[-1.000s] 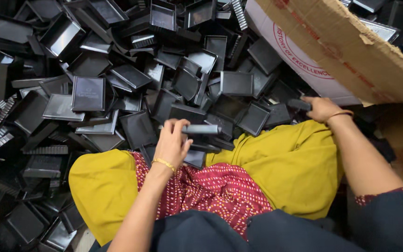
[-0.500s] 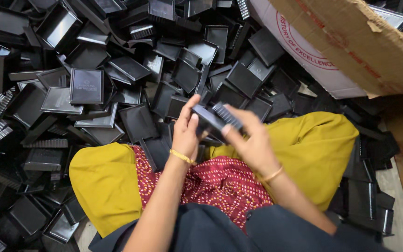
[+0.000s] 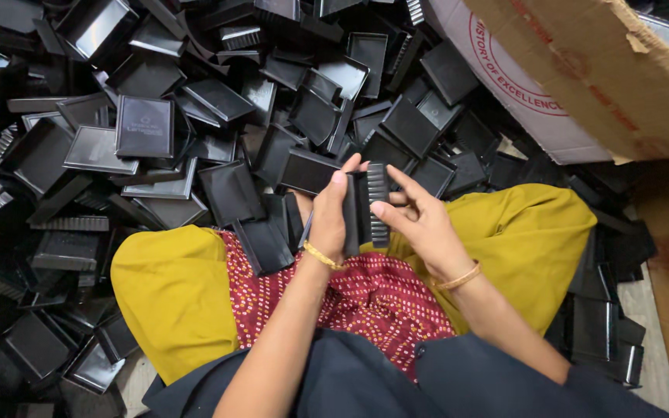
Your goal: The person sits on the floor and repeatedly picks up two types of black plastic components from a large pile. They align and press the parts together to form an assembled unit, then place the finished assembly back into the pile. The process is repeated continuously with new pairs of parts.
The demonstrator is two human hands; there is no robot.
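Note:
My left hand point(image 3: 331, 220) and my right hand point(image 3: 420, 224) meet above my lap, both gripping black plastic pieces held upright between them. The left hand holds a flat black tray piece point(image 3: 351, 213) on edge. Against it the right hand presses a narrow ribbed black piece point(image 3: 378, 203), thumb on its front. Each wrist wears a thin gold bangle. Below the hands lie a red patterned cloth point(image 3: 365, 298) and my yellow-clad knees point(image 3: 172, 286).
A big heap of black plastic trays point(image 3: 218, 108) and ribbed lids covers the floor ahead and to the left. A cardboard box point(image 3: 582, 70) leans in at the top right. More trays are stacked by my right knee point(image 3: 602, 329).
My right hand came in from the pile at the right and joined the left. The pieces have been turned from lying flat to standing upright between both hands.

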